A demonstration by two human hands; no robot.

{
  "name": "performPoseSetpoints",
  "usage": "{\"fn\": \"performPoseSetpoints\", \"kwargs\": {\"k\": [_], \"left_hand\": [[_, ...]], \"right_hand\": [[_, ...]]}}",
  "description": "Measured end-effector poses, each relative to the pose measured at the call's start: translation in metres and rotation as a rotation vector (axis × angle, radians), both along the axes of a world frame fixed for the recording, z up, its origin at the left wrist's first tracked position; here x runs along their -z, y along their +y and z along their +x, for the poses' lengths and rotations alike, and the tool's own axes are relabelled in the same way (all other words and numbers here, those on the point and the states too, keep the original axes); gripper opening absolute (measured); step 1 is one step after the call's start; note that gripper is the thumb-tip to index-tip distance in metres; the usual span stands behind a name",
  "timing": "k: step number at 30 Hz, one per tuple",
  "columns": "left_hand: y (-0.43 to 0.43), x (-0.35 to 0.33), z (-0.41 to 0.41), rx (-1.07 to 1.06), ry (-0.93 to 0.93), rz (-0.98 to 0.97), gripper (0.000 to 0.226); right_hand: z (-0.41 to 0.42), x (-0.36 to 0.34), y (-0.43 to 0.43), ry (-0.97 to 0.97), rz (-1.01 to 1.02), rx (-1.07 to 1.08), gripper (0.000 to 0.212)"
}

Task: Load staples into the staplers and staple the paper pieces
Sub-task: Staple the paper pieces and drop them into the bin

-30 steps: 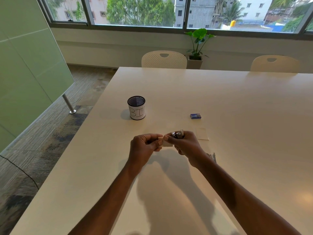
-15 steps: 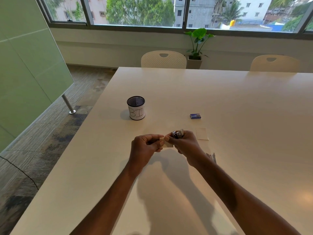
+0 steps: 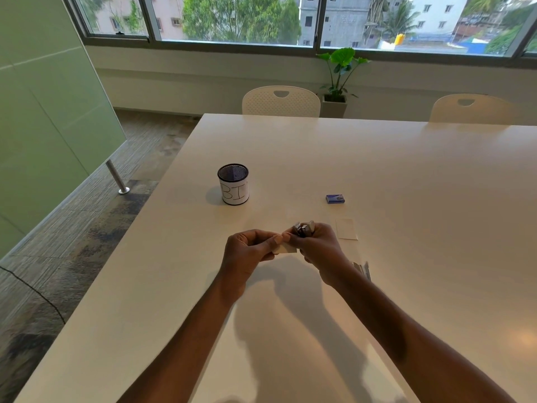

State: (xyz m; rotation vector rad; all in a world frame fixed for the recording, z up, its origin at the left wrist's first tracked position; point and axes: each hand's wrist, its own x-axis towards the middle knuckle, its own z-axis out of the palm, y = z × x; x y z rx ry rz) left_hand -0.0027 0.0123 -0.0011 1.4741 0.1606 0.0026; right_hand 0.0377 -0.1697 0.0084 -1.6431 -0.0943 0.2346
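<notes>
My right hand grips a small metallic stapler, whose top shows above the fingers. My left hand pinches a small white paper piece that runs between the two hands, just above the white table. Another pale paper piece lies flat to the right of my right hand. A small blue staple box sits farther back. A second stapler-like metal object lies partly hidden behind my right wrist.
A black mesh cup with a white label reading "BI" stands at the left of the table. Two white chairs stand at the far edge, with a potted plant by the window. The table's left edge drops to the floor.
Nearly nothing differs. Both hands stay together at the same spot, with the stapler and paper held as before.
</notes>
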Motion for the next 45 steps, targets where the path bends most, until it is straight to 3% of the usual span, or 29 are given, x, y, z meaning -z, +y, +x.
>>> {"fn": "performPoseSetpoints", "kwargs": {"k": [3, 8, 23, 27, 33, 38, 45], "left_hand": [[-0.0002, -0.0019, -0.0012, 0.003, 0.007, -0.037, 0.029], [-0.0014, 0.0009, -0.0013, -0.041, -0.008, 0.02, 0.006], [-0.0035, 0.0044, -0.0015, -0.168, -0.04, 0.093, 0.006], [-0.0001, 0.0037, 0.0006, -0.199, -0.023, 0.072, 0.005], [-0.0001, 0.003, -0.0017, -0.179, -0.019, 0.039, 0.005], [-0.0039, 0.0022, -0.0037, -0.188, -0.081, 0.057, 0.007], [-0.0066, 0.0005, -0.008, -0.133, -0.125, 0.115, 0.006]], "right_hand": [[-0.0004, -0.001, -0.0008, 0.018, 0.004, -0.009, 0.014], [-0.0019, -0.0011, -0.0017, 0.035, -0.033, 0.002, 0.009], [-0.003, -0.0087, 0.0014, 0.074, -0.069, 0.055, 0.011], [-0.0041, -0.0073, -0.005, 0.069, 0.009, -0.013, 0.012], [-0.0034, -0.0091, -0.0054, 0.099, -0.06, 0.011, 0.012], [-0.0028, -0.0086, -0.0014, 0.052, -0.098, 0.049, 0.014], [-0.0029, -0.0082, -0.0065, -0.082, -0.109, -0.104, 0.016]]}}
